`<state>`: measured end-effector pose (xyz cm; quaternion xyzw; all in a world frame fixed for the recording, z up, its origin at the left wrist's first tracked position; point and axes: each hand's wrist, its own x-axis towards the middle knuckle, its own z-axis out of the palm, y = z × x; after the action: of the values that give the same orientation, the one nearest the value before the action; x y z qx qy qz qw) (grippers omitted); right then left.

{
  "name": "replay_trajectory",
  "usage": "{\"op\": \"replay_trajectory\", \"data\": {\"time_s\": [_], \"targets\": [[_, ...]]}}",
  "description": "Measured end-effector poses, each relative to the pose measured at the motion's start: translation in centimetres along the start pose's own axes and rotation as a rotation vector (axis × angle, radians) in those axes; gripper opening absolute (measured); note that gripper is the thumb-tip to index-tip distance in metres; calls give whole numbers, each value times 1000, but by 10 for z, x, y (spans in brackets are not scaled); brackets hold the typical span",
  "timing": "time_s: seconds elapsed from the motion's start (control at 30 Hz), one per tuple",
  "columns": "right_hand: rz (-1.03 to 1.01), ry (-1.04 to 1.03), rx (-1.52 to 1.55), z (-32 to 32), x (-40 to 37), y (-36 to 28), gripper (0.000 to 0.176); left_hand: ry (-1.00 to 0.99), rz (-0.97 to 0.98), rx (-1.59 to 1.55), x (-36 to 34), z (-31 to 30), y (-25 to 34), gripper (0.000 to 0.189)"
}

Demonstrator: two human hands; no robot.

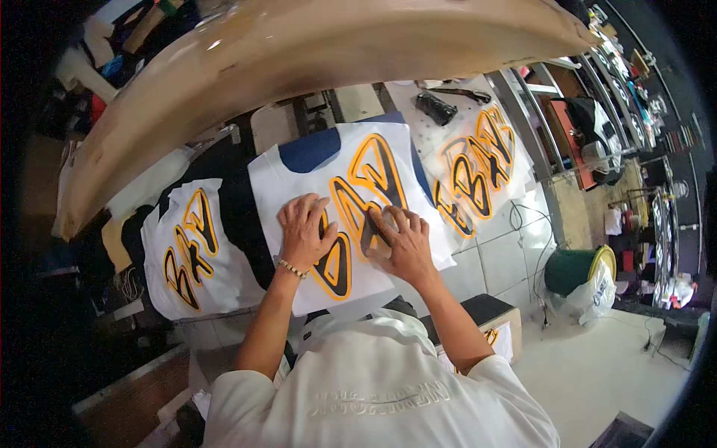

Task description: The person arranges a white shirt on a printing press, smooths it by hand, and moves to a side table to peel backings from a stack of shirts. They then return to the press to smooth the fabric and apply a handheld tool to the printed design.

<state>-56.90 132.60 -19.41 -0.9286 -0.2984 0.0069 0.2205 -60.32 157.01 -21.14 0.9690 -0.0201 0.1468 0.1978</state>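
A white sheet with orange and black lettering [351, 198] lies on a shirt with a dark blue neck area [312, 151]. My left hand [302, 228] rests flat on the sheet at the left of the letters, fingers spread, a beaded bracelet [293, 269] on its wrist. Over the middle letter is my right hand [402, 243], its fingers bent around a dark object [379, 226] that is partly hidden and pressed to the sheet. To the left, another white piece with similar lettering [190, 250] lies on black fabric [245, 213].
Printed transparent sheets [478, 172] lie at the right beside a black roll-like item [436, 109]. A large tan curved form [299, 56] crosses the top of view. A green bin [571, 271] and plastic bag [594, 296] stand on the floor at right, near cables [544, 299].
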Motion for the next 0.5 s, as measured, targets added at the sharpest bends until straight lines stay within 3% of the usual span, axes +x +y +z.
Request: {"op": "replay_trajectory", "data": {"time_s": [0.1, 0.17, 0.23, 0.27, 0.3, 0.37, 0.5], "targets": [[41, -56, -42, -4, 12, -1, 78, -98, -66, -69, 6, -11, -2, 48], [43, -98, -31, -5, 16, 1, 79, -37, -26, -66, 17, -7, -15, 41], [50, -117, -44, -6, 17, -1, 80, -122, -620, -1116, 30, -13, -11, 38], [66, -132, -57, -6, 18, -2, 81, -154, -671, -1296, 35, -10, -17, 39], [61, -134, -57, -5, 18, -3, 81, -149, -673, -1296, 40, -1, -24, 39], [90, -149, -71, -3, 19, -3, 82, -221, -867, -1704, 49, 21, -36, 47], [94, -152, -59, -3, 18, -2, 82, -199, -932, -1735, 64, 20, -36, 48]]}}
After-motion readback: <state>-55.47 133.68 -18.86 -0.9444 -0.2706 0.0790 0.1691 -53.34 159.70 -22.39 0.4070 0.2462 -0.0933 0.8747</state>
